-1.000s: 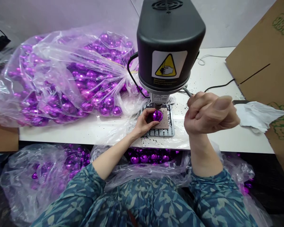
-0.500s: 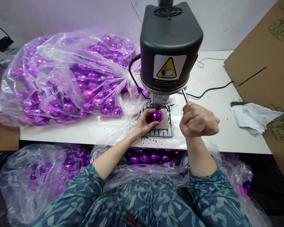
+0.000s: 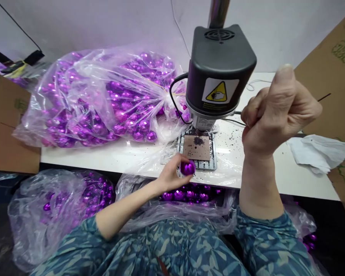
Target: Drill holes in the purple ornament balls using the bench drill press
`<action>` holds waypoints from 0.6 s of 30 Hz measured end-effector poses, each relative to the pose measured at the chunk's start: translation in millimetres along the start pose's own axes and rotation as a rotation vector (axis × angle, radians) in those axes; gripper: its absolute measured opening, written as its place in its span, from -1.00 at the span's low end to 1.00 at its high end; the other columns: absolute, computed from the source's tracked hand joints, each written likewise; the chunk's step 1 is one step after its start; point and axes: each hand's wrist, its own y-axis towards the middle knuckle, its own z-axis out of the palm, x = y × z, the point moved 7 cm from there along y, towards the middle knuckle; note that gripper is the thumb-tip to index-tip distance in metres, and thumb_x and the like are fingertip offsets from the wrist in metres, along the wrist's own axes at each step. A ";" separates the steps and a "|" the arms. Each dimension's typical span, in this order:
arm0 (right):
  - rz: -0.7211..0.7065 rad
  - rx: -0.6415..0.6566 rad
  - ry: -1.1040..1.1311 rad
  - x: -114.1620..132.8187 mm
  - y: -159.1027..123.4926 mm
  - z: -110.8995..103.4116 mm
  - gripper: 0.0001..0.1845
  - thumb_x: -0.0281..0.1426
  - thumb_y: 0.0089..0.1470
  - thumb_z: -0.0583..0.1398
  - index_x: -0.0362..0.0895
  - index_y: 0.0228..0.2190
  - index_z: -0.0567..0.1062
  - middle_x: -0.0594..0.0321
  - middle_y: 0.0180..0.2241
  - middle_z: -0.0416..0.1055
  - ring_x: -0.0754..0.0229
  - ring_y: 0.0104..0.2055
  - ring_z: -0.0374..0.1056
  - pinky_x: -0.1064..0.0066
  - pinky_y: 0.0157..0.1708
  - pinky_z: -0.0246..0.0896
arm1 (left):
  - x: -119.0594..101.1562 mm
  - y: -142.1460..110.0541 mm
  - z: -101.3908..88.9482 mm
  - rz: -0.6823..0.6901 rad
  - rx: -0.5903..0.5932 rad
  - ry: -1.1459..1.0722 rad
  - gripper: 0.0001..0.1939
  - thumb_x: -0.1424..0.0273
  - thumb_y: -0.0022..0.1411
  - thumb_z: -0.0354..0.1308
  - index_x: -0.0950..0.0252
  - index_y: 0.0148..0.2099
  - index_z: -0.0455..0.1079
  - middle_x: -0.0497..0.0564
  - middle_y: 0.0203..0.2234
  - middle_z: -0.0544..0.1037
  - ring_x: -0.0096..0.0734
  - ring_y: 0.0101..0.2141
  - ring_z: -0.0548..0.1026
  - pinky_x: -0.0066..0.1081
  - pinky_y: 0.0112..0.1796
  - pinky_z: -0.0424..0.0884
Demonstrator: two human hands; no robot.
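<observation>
My left hand [image 3: 172,173] pinches a shiny purple faceted ball [image 3: 187,168] between thumb and fingers, near the front edge of the machine's slotted metal base [image 3: 212,165]. On that base lies a brown board [image 3: 196,152] with a small hole and a heap of dark shavings. Above it stands a black drill press [image 3: 222,51] with a yellow warning sticker; its drill tip is partly hidden under the head. My right hand [image 3: 276,115] is raised to the right of the machine, fingers wrapped round the drill press lever, most of which the fist hides.
A large clear bag of purple balls [image 3: 103,103] lies at the left on the white table [image 3: 83,158]. Below the front edge are more balls [image 3: 186,193] in an opened plastic bag. Cardboard boxes [image 3: 11,126] flank both sides. White paper [image 3: 319,153] lies at the right.
My left hand has drawn the purple ball from under the drill toward the table's front edge, uncovering the board. My right hand has risen with the lever. The view has shifted slightly.
</observation>
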 end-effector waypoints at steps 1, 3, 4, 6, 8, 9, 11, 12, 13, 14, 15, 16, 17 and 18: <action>0.005 0.004 -0.004 -0.8 -0.6 -0.6 -0.36 -0.17 0.23 0.17 -0.09 -0.75 0.05 0.44 -0.81 0.01 0.44 -0.76 -0.03 0.41 -0.64 -0.15 | -6.6 -14.6 1.6 0.008 0.079 -0.011 -0.63 0.37 0.14 0.36 0.17 -0.01 0.39 0.04 -0.17 0.58 -0.17 -0.15 0.60 -0.16 -0.18 0.59; 0.016 0.010 -0.016 -2.4 -1.6 -1.4 -0.36 -0.17 0.24 0.17 -0.09 -0.75 0.04 0.45 -0.82 0.00 0.45 -0.76 -0.03 0.41 -0.65 -0.15 | -11.8 -45.5 7.2 0.020 0.211 0.009 -0.59 0.34 0.12 0.37 0.07 0.03 0.43 0.03 -0.17 0.60 -0.12 -0.18 0.60 -0.11 -0.23 0.61; 0.017 0.011 -0.016 -2.7 -1.7 -1.5 -0.36 -0.17 0.23 0.17 -0.09 -0.75 0.03 0.45 -0.82 -0.01 0.45 -0.76 -0.03 0.42 -0.64 -0.15 | -10.2 -60.1 9.8 0.023 0.248 0.036 -0.57 0.34 0.09 0.38 0.01 0.04 0.46 0.03 -0.16 0.62 -0.09 -0.19 0.60 -0.08 -0.24 0.62; 0.011 0.004 -0.003 -2.5 -1.2 -1.7 -0.36 -0.20 0.23 0.17 -0.10 -0.74 0.00 0.47 -0.82 -0.04 0.47 -0.76 -0.04 0.44 -0.65 -0.16 | -0.2 -84.1 13.1 -0.001 0.264 0.061 -0.54 0.37 0.07 0.38 -0.11 0.03 0.51 0.00 -0.13 0.64 -0.08 -0.19 0.61 -0.03 -0.18 0.64; 0.003 0.002 0.020 -1.7 -0.2 -0.8 -0.37 -0.24 0.23 0.16 -0.10 -0.73 -0.02 0.48 -0.81 -0.08 0.49 -0.76 -0.05 0.47 -0.65 -0.20 | 13.3 -98.9 13.3 -0.066 0.241 -0.004 -0.52 0.41 0.04 0.39 -0.17 0.00 0.53 -0.05 -0.11 0.66 -0.13 -0.16 0.62 -0.04 -0.04 0.62; 0.002 0.000 0.030 -1.3 0.4 -0.5 -0.37 -0.25 0.23 0.16 -0.10 -0.73 -0.03 0.48 -0.81 -0.09 0.50 -0.76 -0.05 0.48 -0.66 -0.22 | 19.3 -102.0 12.2 -0.103 0.229 -0.054 -0.53 0.42 0.04 0.40 -0.17 -0.02 0.53 -0.06 -0.10 0.67 -0.16 -0.13 0.62 -0.05 0.04 0.59; 0.018 -0.003 0.042 -1.6 1.5 0.0 -0.37 -0.24 0.20 0.18 -0.10 -0.74 -0.03 0.48 -0.82 -0.10 0.49 -0.77 -0.05 0.47 -0.69 -0.25 | 27.3 -97.3 6.0 -0.148 0.208 -0.115 -0.59 0.41 0.06 0.40 -0.10 -0.04 0.54 -0.05 -0.06 0.67 -0.18 -0.04 0.60 -0.07 0.14 0.52; 0.031 0.000 0.045 -2.0 1.9 0.2 -0.36 -0.23 0.18 0.19 -0.09 -0.74 -0.02 0.48 -0.82 -0.11 0.48 -0.78 -0.05 0.46 -0.70 -0.25 | 29.1 -88.5 0.2 -0.142 0.192 -0.109 -0.62 0.42 0.09 0.38 -0.05 -0.04 0.53 -0.04 -0.04 0.66 -0.19 0.00 0.59 -0.07 0.16 0.50; 0.043 0.002 0.045 -2.4 2.3 0.3 -0.36 -0.21 0.17 0.20 -0.09 -0.75 -0.02 0.48 -0.82 -0.12 0.47 -0.78 -0.05 0.45 -0.72 -0.24 | 30.3 -75.3 -7.8 -0.121 0.166 -0.073 -0.66 0.45 0.14 0.32 -0.01 -0.04 0.53 -0.02 -0.01 0.65 -0.19 0.04 0.57 -0.07 0.17 0.48; 0.053 0.004 0.045 -2.6 2.5 0.3 -0.35 -0.19 0.16 0.21 -0.09 -0.75 -0.03 0.48 -0.82 -0.13 0.47 -0.79 -0.05 0.44 -0.73 -0.24 | 31.9 -58.2 -17.2 -0.093 0.135 -0.010 -0.69 0.49 0.18 0.24 0.04 -0.05 0.52 0.00 0.01 0.64 -0.19 0.08 0.55 -0.07 0.18 0.47; 0.060 0.009 0.044 -2.6 2.6 0.4 -0.35 -0.18 0.15 0.21 -0.08 -0.75 -0.03 0.48 -0.82 -0.14 0.47 -0.79 -0.05 0.44 -0.73 -0.24 | 34.5 -37.5 -27.1 -0.063 0.105 0.072 -0.70 0.54 0.21 0.16 0.09 -0.07 0.51 0.03 0.01 0.63 -0.18 0.10 0.54 -0.07 0.16 0.47; 0.065 0.012 0.043 -2.6 2.7 0.2 -0.35 -0.17 0.14 0.21 -0.08 -0.76 -0.03 0.48 -0.82 -0.14 0.47 -0.79 -0.05 0.44 -0.74 -0.24 | 38.8 -14.2 -37.6 -0.043 0.067 0.167 -0.69 0.59 0.22 0.09 0.14 -0.09 0.50 0.07 0.01 0.61 -0.16 0.10 0.53 -0.05 0.15 0.47; 0.067 0.012 0.042 -2.4 2.7 -0.1 -0.34 -0.16 0.13 0.21 -0.09 -0.76 -0.03 0.48 -0.82 -0.14 0.47 -0.79 -0.04 0.45 -0.74 -0.24 | 46.0 10.7 -47.1 -0.047 0.042 0.273 -0.68 0.63 0.22 0.03 0.20 -0.10 0.48 0.11 -0.03 0.61 -0.13 0.06 0.54 -0.05 0.11 0.49; 0.070 0.012 0.040 -2.3 2.7 -0.5 -0.35 -0.16 0.13 0.21 -0.09 -0.76 -0.02 0.48 -0.83 -0.12 0.47 -0.79 -0.04 0.45 -0.74 -0.24 | 56.0 36.3 -54.5 -0.075 0.043 0.371 -0.66 0.67 0.21 -0.02 0.24 -0.13 0.47 0.13 -0.12 0.60 -0.14 -0.01 0.56 -0.07 0.06 0.51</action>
